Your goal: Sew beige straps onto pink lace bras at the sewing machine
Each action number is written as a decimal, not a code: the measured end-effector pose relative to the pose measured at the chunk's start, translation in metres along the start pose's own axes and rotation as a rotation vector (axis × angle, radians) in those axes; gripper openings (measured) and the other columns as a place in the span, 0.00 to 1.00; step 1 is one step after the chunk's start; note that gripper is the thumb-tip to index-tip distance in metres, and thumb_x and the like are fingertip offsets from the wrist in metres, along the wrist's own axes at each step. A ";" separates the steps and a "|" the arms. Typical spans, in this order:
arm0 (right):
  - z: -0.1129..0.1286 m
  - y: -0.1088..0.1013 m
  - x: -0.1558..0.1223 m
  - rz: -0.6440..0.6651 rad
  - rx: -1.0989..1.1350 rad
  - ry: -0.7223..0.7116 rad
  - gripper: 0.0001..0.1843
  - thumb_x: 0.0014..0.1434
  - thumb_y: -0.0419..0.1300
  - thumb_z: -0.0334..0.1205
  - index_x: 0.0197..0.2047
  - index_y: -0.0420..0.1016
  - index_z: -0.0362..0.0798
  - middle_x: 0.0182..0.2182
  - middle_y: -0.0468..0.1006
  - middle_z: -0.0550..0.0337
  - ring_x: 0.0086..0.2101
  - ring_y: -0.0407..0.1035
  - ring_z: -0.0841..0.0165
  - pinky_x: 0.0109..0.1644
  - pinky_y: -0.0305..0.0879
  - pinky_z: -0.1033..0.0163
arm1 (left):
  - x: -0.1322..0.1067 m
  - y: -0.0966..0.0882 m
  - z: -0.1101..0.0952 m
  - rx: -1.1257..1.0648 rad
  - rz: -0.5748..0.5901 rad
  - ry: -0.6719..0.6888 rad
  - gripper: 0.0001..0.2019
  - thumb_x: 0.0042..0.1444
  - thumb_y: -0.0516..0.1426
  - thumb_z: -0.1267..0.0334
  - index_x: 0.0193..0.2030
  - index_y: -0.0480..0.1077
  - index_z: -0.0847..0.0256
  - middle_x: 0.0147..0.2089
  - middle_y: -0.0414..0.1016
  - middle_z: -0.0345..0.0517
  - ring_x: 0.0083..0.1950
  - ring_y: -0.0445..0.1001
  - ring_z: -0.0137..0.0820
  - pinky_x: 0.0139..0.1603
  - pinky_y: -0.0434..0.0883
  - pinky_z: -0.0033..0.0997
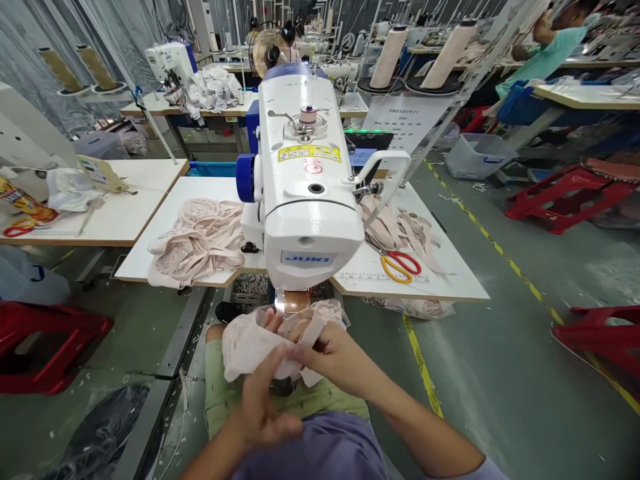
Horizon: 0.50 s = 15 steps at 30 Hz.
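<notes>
A pale pink bra (253, 347) with straps is in front of my lap, just below the sewing machine head (310, 227). My right hand (333, 350) grips it from the right, thumb on the near side and fingers curled behind the cloth. At the bra's near side is my left hand (263, 403), its thumb apart from a stretched finger that reaches the fabric close to my right thumb. Some fingertips show above the cloth's upper edge; which hand they belong to is unclear. The machine's needle area is mostly hidden behind its head.
Pale pink garments (200, 240) lie heaped left of the machine, and more straps and cloth (400, 230) on its right. Scissors (400, 265) with red and yellow handles rest near a printed ruler. Red stools (575, 193) stand on the floor; a co-worker (550, 50) sits at back right.
</notes>
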State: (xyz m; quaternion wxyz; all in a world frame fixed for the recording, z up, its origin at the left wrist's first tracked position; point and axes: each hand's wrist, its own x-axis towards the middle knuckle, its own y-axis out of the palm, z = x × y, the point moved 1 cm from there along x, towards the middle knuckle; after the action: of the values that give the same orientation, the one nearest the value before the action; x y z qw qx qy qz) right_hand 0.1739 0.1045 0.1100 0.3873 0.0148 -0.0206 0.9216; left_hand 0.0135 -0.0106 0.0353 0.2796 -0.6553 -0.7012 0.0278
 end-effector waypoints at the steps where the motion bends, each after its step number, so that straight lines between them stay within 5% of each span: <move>1: -0.006 -0.004 0.002 -0.013 -0.057 0.003 0.20 0.67 0.59 0.55 0.33 0.77 0.49 0.30 0.75 0.59 0.33 0.69 0.65 0.35 0.65 0.62 | 0.012 0.000 -0.001 0.071 -0.001 0.101 0.39 0.61 0.51 0.33 0.75 0.52 0.46 0.76 0.54 0.58 0.77 0.47 0.64 0.68 0.58 0.71; 3: -0.017 -0.012 0.006 -0.109 -0.205 -0.030 0.18 0.69 0.57 0.52 0.34 0.77 0.49 0.32 0.75 0.58 0.34 0.69 0.65 0.37 0.65 0.61 | 0.032 -0.003 -0.003 0.256 0.008 0.224 0.34 0.66 0.54 0.45 0.75 0.51 0.50 0.76 0.53 0.61 0.77 0.46 0.62 0.69 0.55 0.72; 8: -0.041 -0.027 0.017 -0.411 -0.479 -0.125 0.08 0.66 0.60 0.45 0.39 0.76 0.51 0.44 0.74 0.52 0.46 0.69 0.58 0.49 0.67 0.55 | 0.053 -0.004 0.004 0.560 0.033 0.219 0.38 0.61 0.61 0.62 0.76 0.51 0.53 0.76 0.54 0.61 0.77 0.48 0.59 0.71 0.57 0.68; 15: -0.066 -0.040 0.033 -0.395 -0.146 0.074 0.12 0.69 0.53 0.47 0.48 0.70 0.50 0.45 0.75 0.54 0.46 0.70 0.61 0.52 0.68 0.56 | 0.056 0.001 0.006 0.656 0.122 0.152 0.37 0.62 0.61 0.64 0.76 0.54 0.50 0.71 0.65 0.55 0.75 0.56 0.56 0.74 0.54 0.63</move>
State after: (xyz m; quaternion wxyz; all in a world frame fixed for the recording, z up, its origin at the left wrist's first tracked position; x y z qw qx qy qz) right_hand 0.1785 0.1596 0.0467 0.5609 -0.0436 -0.0696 0.8238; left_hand 0.0122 0.0438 0.0497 0.5247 -0.5714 -0.5917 0.2195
